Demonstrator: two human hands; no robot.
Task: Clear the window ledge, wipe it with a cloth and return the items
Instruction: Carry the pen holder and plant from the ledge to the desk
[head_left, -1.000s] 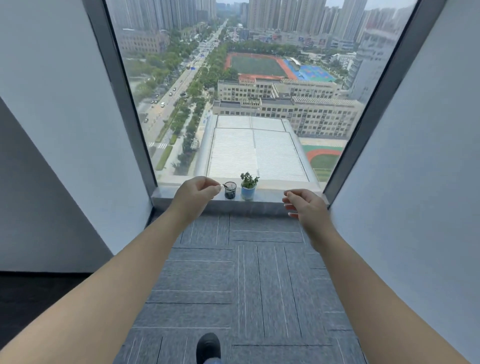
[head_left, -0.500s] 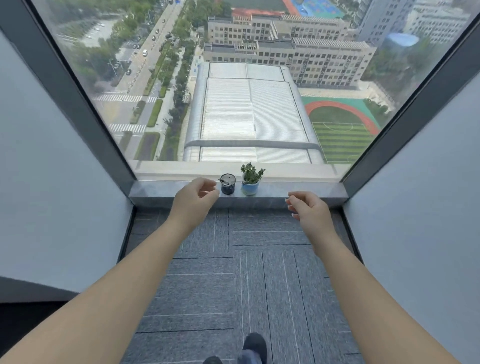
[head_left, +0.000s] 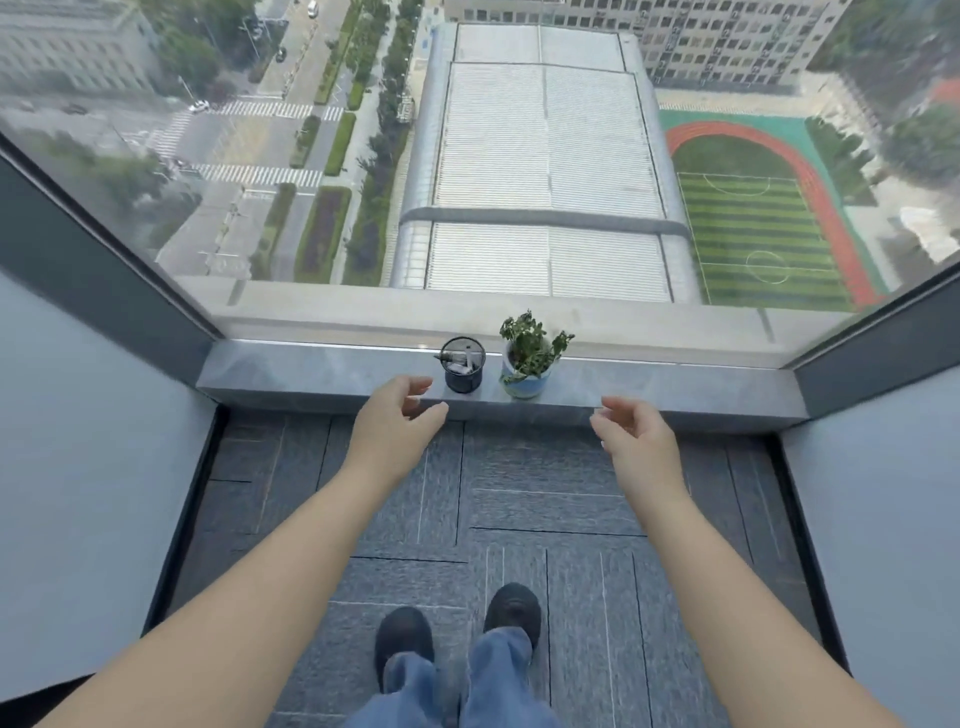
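Note:
A low grey window ledge (head_left: 311, 371) runs along the foot of a tall glass window. On its middle stand a small black mesh cup (head_left: 463, 365) with a few small items inside and, right of it, a little green plant in a blue-and-white pot (head_left: 525, 364). My left hand (head_left: 396, 422) hovers just left of and below the cup, fingers apart and empty, not touching it. My right hand (head_left: 634, 436) hangs near the ledge's front edge, right of the plant, fingers loosely curled apart and empty. No cloth is in view.
Grey walls (head_left: 88, 467) close in the alcove on both sides. Dark grey carpet tiles (head_left: 519, 499) cover the floor, and my two black shoes (head_left: 511, 610) stand at the bottom. The window glass (head_left: 545, 156) rises directly behind the ledge.
The view has tilted down and come closer to the ledge. Both hands stay raised and empty, and my fingers have spread slightly. The cup and plant have not moved.

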